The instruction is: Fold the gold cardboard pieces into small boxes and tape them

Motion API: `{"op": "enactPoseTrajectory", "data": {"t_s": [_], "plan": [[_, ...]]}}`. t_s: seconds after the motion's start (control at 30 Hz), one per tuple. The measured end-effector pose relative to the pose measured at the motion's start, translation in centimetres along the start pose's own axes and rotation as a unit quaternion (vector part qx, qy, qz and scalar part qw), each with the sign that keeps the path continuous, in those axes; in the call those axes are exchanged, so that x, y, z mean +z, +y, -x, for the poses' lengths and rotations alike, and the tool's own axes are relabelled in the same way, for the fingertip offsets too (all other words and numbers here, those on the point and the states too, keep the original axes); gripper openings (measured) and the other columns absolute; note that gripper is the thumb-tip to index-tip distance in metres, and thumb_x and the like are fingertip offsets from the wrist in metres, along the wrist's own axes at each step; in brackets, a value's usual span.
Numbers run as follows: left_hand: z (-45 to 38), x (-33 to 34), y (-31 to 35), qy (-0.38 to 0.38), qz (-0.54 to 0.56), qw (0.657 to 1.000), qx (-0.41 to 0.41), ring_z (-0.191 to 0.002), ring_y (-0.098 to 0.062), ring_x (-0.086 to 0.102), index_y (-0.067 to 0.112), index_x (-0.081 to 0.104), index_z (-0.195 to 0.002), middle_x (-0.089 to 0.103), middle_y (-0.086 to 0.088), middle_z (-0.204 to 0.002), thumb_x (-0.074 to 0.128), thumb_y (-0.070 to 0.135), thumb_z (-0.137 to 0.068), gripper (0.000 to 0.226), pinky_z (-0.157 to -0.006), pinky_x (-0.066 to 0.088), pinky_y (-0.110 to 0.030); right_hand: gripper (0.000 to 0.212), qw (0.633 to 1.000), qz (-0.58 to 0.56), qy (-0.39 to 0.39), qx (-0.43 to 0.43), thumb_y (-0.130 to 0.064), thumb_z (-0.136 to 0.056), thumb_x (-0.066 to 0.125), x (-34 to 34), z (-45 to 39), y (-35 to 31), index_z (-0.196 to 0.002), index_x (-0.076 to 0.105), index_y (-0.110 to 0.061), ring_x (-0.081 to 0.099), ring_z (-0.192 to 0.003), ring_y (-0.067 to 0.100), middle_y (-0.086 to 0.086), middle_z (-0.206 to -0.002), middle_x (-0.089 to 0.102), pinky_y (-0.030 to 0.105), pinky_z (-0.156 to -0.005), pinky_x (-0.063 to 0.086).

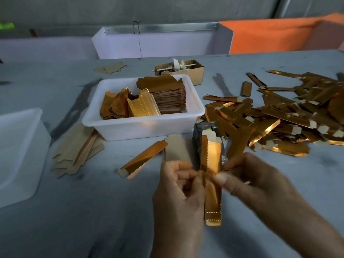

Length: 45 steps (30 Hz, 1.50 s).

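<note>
Hands meet low over the grey table [115, 211]: left hand [178, 189] and right hand [247, 181] each pinch the long gold cardboard piece [213, 183] at its middle. Behind it a dark tape dispenser [202, 135] is partly hidden. A white tub [141, 125] holds flat blanks; folded gold boxes [279, 112] lie heaped at right.

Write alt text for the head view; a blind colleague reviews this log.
Two bare hands, left hand and right hand, pinch a long gold cardboard piece above a grey table. Behind sit a white plastic tub of gold blanks and a heap of folded gold boxes.
</note>
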<state>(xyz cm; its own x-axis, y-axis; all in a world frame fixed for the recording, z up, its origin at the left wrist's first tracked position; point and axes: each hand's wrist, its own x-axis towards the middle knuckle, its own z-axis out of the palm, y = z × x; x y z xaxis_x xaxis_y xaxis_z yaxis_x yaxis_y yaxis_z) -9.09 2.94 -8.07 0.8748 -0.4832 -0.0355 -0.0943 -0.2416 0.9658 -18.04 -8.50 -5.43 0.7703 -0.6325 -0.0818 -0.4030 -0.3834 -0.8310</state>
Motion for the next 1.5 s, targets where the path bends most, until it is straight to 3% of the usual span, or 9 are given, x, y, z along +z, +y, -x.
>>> {"op": "enactPoseTrajectory", "data": {"t_s": [0.4, 0.53, 0.67, 0.8, 0.9, 1.0, 1.1, 1.23, 1.5], "plan": [[-0.9, -1.2, -1.3, -0.141, 0.045, 0.985, -0.086, -0.082, -0.007, 0.070, 0.031, 0.055, -0.102, 0.073, 0.013, -0.085, 0.064, 0.018, -0.087, 0.022, -0.080, 0.057, -0.033, 0.018, 0.958, -0.206, -0.158, 0.120, -0.012, -0.089, 0.056, 1.2, -0.7, 2.5, -0.095, 0.067, -0.024, 0.070, -0.079, 0.011, -0.004, -0.085, 0.074, 0.015, -0.061, 0.052], [-3.3, -2.0, -3.3, -0.041, -0.108, 0.993, 0.039, -0.090, 0.001, 0.065, 0.032, 0.061, -0.109, 0.071, 0.018, -0.098, 0.055, 0.028, -0.093, 0.017, -0.076, 0.049, -0.009, 0.019, 0.954, -0.241, -0.090, 0.150, -0.011, -0.088, 0.055, -0.7, -1.6, 3.4, -0.095, 0.065, -0.025, 0.070, -0.080, 0.012, -0.004, -0.088, 0.074, 0.023, -0.066, 0.053], [-7.4, -3.8, -5.7, 0.069, -0.476, 0.870, 0.108, -0.140, -0.020, 0.027, 0.017, 0.032, -0.145, 0.037, -0.001, -0.150, 0.038, 0.034, -0.099, 0.049, -0.111, 0.026, -0.026, 0.015, 0.922, -0.338, 0.127, 0.142, -0.009, -0.094, 0.048, -4.1, -3.7, 3.9, -0.104, 0.058, -0.008, 0.065, -0.084, 0.016, 0.009, -0.106, 0.064, 0.036, -0.082, 0.054], [-7.9, -4.8, -6.7, 0.027, -0.595, 0.798, 0.094, -0.109, -0.019, 0.054, 0.012, 0.053, -0.123, 0.061, -0.004, -0.120, 0.047, 0.025, -0.098, 0.029, -0.092, 0.044, -0.028, 0.034, 0.919, -0.304, 0.231, 0.100, -0.004, -0.095, 0.046, -4.0, -3.0, 3.4, -0.128, 0.047, 0.003, 0.059, -0.081, 0.010, 0.017, -0.128, 0.053, 0.012, -0.085, 0.049], [-7.0, -4.9, -6.4, 0.079, -0.543, 0.820, 0.164, -0.058, -0.029, 0.057, 0.004, 0.062, -0.072, 0.060, -0.013, -0.064, 0.076, -0.004, -0.070, 0.017, -0.050, 0.049, -0.037, 0.034, 0.943, -0.261, 0.164, 0.128, -0.013, -0.092, 0.051, -1.4, -1.2, 2.9, -0.125, 0.053, -0.018, 0.060, -0.090, 0.010, 0.003, -0.130, 0.055, 0.041, -0.099, 0.043], [-4.6, -4.5, -4.8, 0.097, -0.386, 0.899, 0.182, -0.055, -0.022, 0.058, 0.017, 0.061, -0.069, 0.059, 0.000, -0.059, 0.067, 0.010, -0.077, 0.012, -0.048, 0.044, -0.032, 0.025, 0.974, -0.185, 0.080, 0.099, -0.014, -0.088, 0.057, 1.1, 0.2, 1.2, -0.095, 0.066, -0.036, 0.063, -0.091, 0.005, -0.016, -0.109, 0.063, 0.017, -0.079, 0.045], [-2.2, -3.7, -2.7, 0.000, -0.086, 0.996, 0.003, -0.059, -0.008, 0.062, 0.026, 0.068, -0.077, 0.068, 0.003, -0.064, 0.066, 0.038, -0.075, 0.013, -0.061, 0.049, -0.022, 0.027, 0.988, -0.115, 0.085, 0.065, -0.020, -0.086, 0.060, 1.9, 0.6, 0.4, -0.094, 0.060, -0.045, 0.056, -0.073, -0.013, -0.031, -0.100, 0.053, 0.004, -0.053, 0.038], [-0.9, -3.7, -0.9, -0.184, 0.278, 0.922, -0.198, -0.076, -0.036, 0.071, -0.002, 0.066, -0.093, 0.070, -0.029, -0.085, 0.066, 0.014, -0.074, 0.025, -0.056, 0.057, -0.034, 0.027, 0.970, -0.238, 0.019, 0.054, -0.030, -0.071, 0.062, 1.8, 0.3, -0.5, -0.097, 0.066, -0.035, 0.065, -0.084, -0.001, -0.018, -0.092, 0.069, 0.016, -0.071, 0.050], [-0.3, -3.0, -0.7, -0.186, 0.205, 0.948, -0.159, -0.078, -0.033, 0.072, 0.006, 0.067, -0.091, 0.073, -0.018, -0.080, 0.080, 0.030, -0.070, 0.035, -0.060, 0.057, -0.031, 0.025, 0.893, -0.427, -0.079, 0.118, -0.022, -0.059, 0.066, 3.6, 0.0, -0.2, -0.081, 0.075, -0.013, 0.067, -0.062, 0.021, 0.013, -0.075, 0.071, 0.022, -0.052, 0.053]]}}
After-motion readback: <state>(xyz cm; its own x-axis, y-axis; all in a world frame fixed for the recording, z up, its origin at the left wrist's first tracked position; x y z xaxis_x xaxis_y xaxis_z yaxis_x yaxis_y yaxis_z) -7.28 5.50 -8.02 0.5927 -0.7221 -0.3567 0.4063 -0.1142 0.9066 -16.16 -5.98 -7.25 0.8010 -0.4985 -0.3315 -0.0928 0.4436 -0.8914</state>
